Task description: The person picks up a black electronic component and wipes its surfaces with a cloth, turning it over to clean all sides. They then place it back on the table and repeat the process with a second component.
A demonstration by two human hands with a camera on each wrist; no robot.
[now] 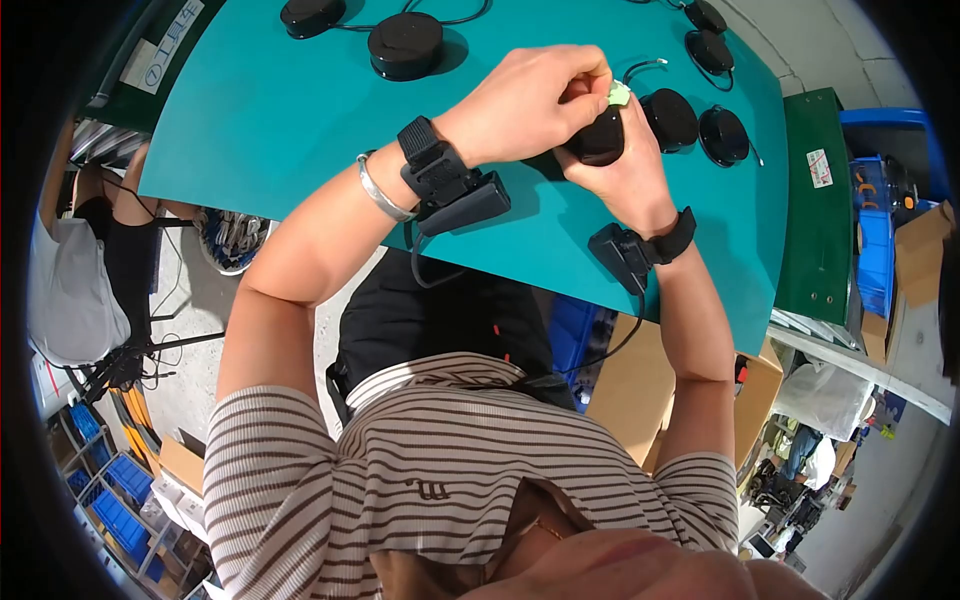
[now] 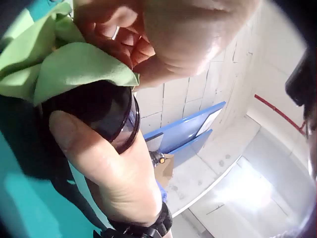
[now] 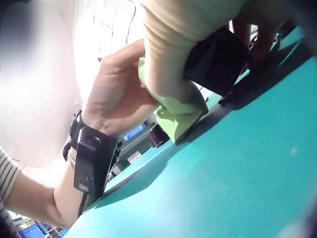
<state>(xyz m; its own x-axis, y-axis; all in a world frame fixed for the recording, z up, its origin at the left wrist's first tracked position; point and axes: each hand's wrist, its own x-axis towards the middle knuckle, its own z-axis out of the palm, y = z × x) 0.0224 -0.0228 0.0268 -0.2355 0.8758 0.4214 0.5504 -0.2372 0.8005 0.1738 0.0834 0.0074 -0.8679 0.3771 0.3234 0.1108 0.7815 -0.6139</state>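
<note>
My right hand grips a black round puck-shaped device above the table's near right part, its thumb lying along the device in the left wrist view. A light green cloth is folded over the device's edge there. My left hand pinches the cloth with bent fingers, right against the device. In the right wrist view the cloth hangs below the fingers, close over the tabletop. Both wrists wear black straps with camera units. Part of the device is hidden behind the fingers and cloth.
Similar black devices with cables stand on the green table: one at the far left, another just right of my hands, one beyond it. A green metal cabinet and blue bins stand at the right.
</note>
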